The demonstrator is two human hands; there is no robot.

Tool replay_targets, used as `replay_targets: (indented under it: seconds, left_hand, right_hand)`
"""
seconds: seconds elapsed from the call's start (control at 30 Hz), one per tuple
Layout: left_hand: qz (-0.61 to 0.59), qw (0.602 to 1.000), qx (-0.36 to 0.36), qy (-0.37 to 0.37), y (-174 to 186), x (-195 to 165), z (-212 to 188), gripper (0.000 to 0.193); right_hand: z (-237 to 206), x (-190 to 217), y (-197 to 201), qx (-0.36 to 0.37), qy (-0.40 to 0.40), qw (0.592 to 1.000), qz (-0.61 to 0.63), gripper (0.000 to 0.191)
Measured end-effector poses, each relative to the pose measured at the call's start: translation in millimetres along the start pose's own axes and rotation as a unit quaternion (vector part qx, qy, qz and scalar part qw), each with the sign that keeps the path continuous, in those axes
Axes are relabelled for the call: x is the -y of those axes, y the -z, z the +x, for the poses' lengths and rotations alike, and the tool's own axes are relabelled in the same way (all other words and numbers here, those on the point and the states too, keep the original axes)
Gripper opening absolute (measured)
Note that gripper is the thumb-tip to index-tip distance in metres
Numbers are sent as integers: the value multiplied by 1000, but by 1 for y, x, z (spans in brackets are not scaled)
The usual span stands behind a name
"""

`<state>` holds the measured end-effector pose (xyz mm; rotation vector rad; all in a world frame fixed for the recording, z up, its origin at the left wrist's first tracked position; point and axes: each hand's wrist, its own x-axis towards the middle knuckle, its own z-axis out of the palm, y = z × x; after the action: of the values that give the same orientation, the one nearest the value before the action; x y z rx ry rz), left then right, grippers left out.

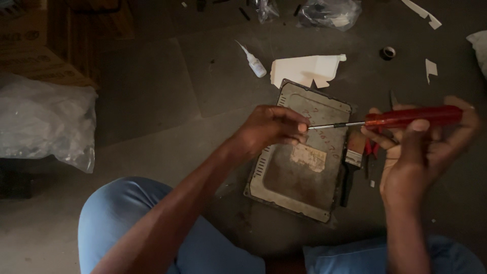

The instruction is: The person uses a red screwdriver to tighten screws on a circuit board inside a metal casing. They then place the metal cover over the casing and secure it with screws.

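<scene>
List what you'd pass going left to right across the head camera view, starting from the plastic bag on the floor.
Clear plastic bag → small white glue bottle → left hand pinching the screwdriver tip → grey metal cover plate → paintbrush → right hand gripping the red screwdriver handle.

Red-handled screwdriver (401, 118), held level above a floor, thin metal shaft pointing left. Handle gripped in right hand (421, 147); shaft tip pinched by left hand (271, 127) fingertips, over a grey metal panel (299, 167).
</scene>
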<state>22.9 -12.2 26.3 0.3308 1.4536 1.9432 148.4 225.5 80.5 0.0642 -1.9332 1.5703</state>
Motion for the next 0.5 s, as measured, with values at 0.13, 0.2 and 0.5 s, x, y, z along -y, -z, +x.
replay_targets:
  seconds: [0.13,0.2,0.5]
  left_hand:
    - [2,999,40,-3,8,5,3,36]
    - [-10,998,66,-11,12,9,7,35]
    - [159,983,40,-79,23,29,19,29]
  right_hand:
    - [-2,-4,-3,-19,-51,997,55,46]
    - [-4,-7,-6,-23,-65,995,71,46]
    - [-15,-21,-18,-65,-79,992,70,44]
